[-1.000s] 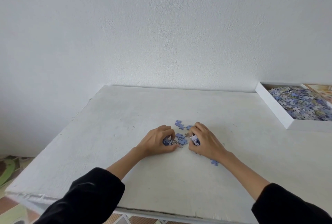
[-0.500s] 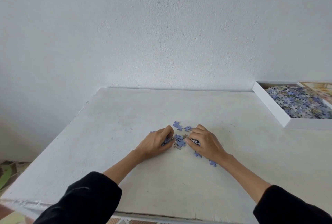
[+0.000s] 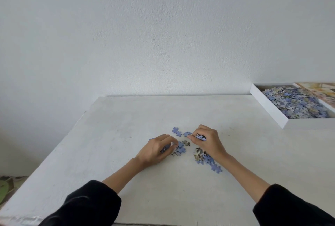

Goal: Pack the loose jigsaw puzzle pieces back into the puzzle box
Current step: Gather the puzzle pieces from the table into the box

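Wall: a plain pale grey-white textured wall [image 3: 163,35] fills the upper half of the view, behind the table.
Table: a white painted, slightly scuffed flat tabletop [image 3: 126,180] runs from the wall toward the camera.
Puzzle box: an open white shallow cardboard puzzle box [image 3: 268,108] sits at the far right of the table, well apart from the hands, heaped with blue and mixed-colour pieces; its right side is cut off by the frame edge.
Sleeves: black long sleeves [image 3: 87,205] cover both forearms near the bottom edge, pushed back from the wrists.
Left hand: the bare left hand [image 3: 155,148] rests palm-down on the table, fingers curled together around a few blue pieces, fingertips touching the small cluster beside it.
Right hand: the bare right hand [image 3: 208,142] is curled closed on a small bunch of blue and white pieces, which show between thumb and fingers.
Loose pieces: small blue and beige cardboard jigsaw puzzle pieces [image 3: 181,148] lie on the table between and around the two hands; a few blue ones lie just beyond the fingers, and another cluster trails beside the right wrist.
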`<state>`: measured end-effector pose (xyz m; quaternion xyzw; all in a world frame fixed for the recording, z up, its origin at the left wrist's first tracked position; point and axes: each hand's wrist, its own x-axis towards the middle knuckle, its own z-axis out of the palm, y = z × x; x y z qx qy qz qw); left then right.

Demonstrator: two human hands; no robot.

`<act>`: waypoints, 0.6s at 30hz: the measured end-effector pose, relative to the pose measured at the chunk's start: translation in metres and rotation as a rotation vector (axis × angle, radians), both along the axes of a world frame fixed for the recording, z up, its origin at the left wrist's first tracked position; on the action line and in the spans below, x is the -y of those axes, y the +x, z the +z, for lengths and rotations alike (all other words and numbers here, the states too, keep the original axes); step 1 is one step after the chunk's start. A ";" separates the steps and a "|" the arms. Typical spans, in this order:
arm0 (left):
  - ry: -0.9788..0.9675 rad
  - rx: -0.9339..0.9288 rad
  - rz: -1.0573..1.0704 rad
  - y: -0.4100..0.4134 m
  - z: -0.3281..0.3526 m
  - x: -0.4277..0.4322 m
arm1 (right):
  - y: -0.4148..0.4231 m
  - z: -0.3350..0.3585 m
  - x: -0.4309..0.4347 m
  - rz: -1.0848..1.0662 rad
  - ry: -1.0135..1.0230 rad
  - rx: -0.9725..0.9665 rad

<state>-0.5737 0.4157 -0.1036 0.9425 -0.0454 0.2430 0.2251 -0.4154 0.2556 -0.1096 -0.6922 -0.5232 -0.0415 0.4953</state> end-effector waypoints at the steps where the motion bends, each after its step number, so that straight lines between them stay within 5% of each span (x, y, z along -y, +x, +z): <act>1: -0.008 0.004 -0.005 0.002 0.002 0.002 | 0.002 0.002 0.000 0.001 0.005 0.008; 18: -0.085 0.157 -0.141 0.119 0.046 0.057 | 0.105 0.048 0.064 -0.095 0.057 0.101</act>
